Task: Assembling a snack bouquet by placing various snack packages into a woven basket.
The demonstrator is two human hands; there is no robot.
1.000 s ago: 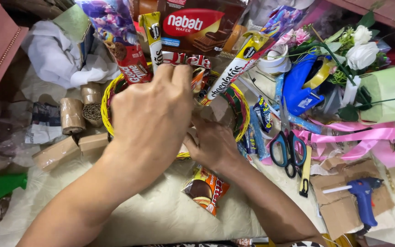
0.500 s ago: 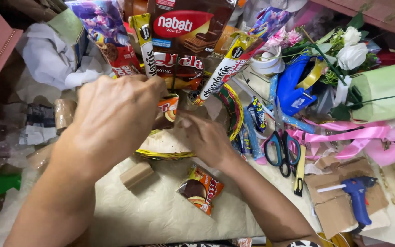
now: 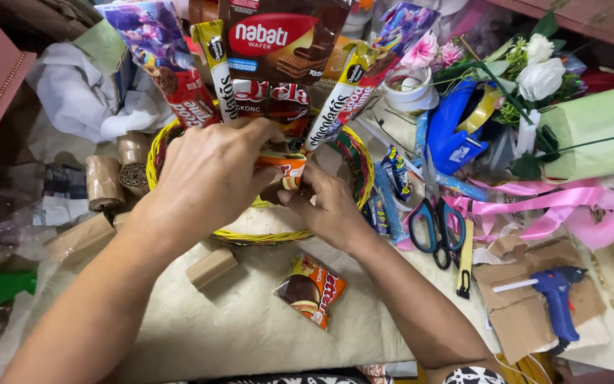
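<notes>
Yellow wicker forms the rim of a round basket point(image 3: 179, 139) at the centre of the frame, packed along its far side with upright snack packs: a brown wafer box point(image 3: 282, 39) in the middle, slim wafer sticks on either side of it, and a purple and red biscuit pack point(image 3: 158, 57) toward the upper left. Both hands meet over the basket's front half on a small orange snack packet point(image 3: 286, 167). The left hand point(image 3: 211, 178) arches over it, fingers curled down and thumb pressing the packet's near edge. The right hand point(image 3: 328, 206) comes from the lower right and pinches the same packet from below between thumb and fingertips (its inner fingers are hidden behind the packet).

Below the basket, on the pale cloth covering the tabletop point(image 3: 250, 327), another orange packet point(image 3: 312, 288) with a chocolate picture lies flat, and a small cardboard block point(image 3: 211, 268) sits just to its left. Right of the basket lie blue-handled scissors point(image 3: 436, 226), beside pink ribbon point(image 3: 534, 206). A blue glue gun point(image 3: 557, 299) rests on cardboard at the lower right, and white artificial roses point(image 3: 541, 71) fill the upper right.
</notes>
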